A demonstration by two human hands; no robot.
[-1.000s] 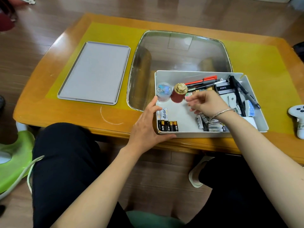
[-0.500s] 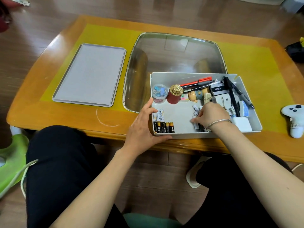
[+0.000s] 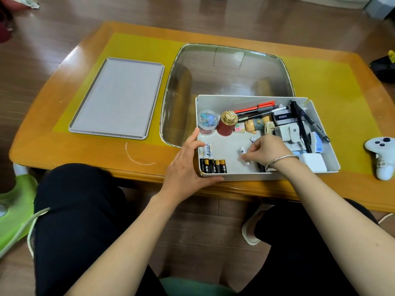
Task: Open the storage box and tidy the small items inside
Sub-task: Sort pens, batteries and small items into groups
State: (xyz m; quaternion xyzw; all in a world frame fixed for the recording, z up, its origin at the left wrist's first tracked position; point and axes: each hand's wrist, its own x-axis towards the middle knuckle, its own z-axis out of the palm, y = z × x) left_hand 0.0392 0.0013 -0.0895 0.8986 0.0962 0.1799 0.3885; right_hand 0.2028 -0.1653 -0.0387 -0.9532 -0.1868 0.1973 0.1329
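Now you're sorting loose batteries inside the open storage box (image 3: pixel 252 99).

Your left hand (image 3: pixel 188 167) grips the box's near-left corner at the surface's front edge, fingers curled round the rim. Your right hand (image 3: pixel 267 150) pinches a small white battery (image 3: pixel 242 151). Lift it clear of the clutter, then lay it parallel beside the batteries (image 3: pixel 212 165) lined up in the near-left corner, steadying the box throughout.
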